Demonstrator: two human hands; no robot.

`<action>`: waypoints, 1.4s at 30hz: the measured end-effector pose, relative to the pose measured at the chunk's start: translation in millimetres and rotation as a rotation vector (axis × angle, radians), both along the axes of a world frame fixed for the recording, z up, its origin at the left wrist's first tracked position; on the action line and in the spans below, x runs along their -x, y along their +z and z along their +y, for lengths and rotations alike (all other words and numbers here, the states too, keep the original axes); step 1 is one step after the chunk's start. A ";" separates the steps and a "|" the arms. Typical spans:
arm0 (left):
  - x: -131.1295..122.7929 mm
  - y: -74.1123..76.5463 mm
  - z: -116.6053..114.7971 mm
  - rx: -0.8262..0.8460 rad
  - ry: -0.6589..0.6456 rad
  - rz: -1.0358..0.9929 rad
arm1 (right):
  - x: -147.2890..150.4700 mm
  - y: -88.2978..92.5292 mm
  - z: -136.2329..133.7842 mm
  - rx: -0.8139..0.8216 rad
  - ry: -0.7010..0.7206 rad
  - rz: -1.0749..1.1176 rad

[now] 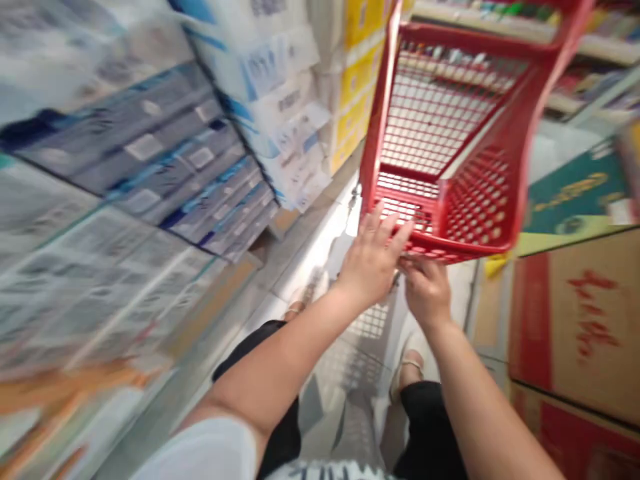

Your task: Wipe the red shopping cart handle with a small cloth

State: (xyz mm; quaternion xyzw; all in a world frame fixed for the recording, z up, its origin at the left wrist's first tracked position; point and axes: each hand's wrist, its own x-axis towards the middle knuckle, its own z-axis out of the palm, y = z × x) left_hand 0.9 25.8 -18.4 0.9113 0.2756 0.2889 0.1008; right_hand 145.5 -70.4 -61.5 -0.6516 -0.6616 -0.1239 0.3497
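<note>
A red plastic shopping basket with lattice walls and a tall raised frame tilts in front of me, with nothing visible inside. My left hand rests at its near left edge, fingers spread and stretched over the lattice; its thumb is hidden. Just right of it, my right hand has its fingers curled at the underside of the near rim. The fingertips of that hand are partly hidden. The two hands almost touch each other.
Stacked blue-grey packs and white packages line the left, with yellow boxes beyond. Cardboard cartons and a green box stand close on the right. My feet are on a tiled floor. Shelves rise ahead.
</note>
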 end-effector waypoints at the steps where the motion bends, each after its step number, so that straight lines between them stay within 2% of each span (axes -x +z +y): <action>1: -1.2 -3.5 2.0 -0.001 -0.019 -0.038 | -0.2 -3.7 1.5 -0.010 -0.048 -0.059; 5: -2.4 -7.6 5.0 -0.025 -0.015 -0.059 | 2.1 -14.6 6.7 -0.091 -0.141 -0.128; 8: -2.1 -5.8 7.5 -0.050 -0.033 -0.077 | 4.0 -14.2 7.6 0.054 -0.142 -0.164; 10: -3.4 -5.6 9.2 -0.060 -0.040 -0.095 | 4.1 -12.4 8.0 0.089 -0.179 -0.146; 14: -6.7 -5.3 8.2 -0.013 -0.045 -0.133 | 2.9 -10.2 9.1 0.060 -0.174 -0.138; 18: -7.9 -3.6 5.4 0.031 -0.041 -0.143 | 2.0 -9.9 8.2 0.102 -0.176 -0.130; 26: -8.0 -5.3 5.6 -0.043 -0.040 -0.107 | 1.5 -10.0 4.4 0.092 -0.197 -0.129; 30: -7.3 -5.9 5.3 -0.056 -0.038 -0.093 | 3.2 -8.4 4.2 0.038 -0.191 -0.090; 34: -6.6 -5.3 5.9 -0.067 -0.036 -0.076 | 4.6 -7.8 7.1 0.089 -0.178 -0.079; 42: -2.6 -2.8 12.6 -0.108 -0.100 0.009 | 5.2 -7.4 9.6 0.021 -0.170 -0.056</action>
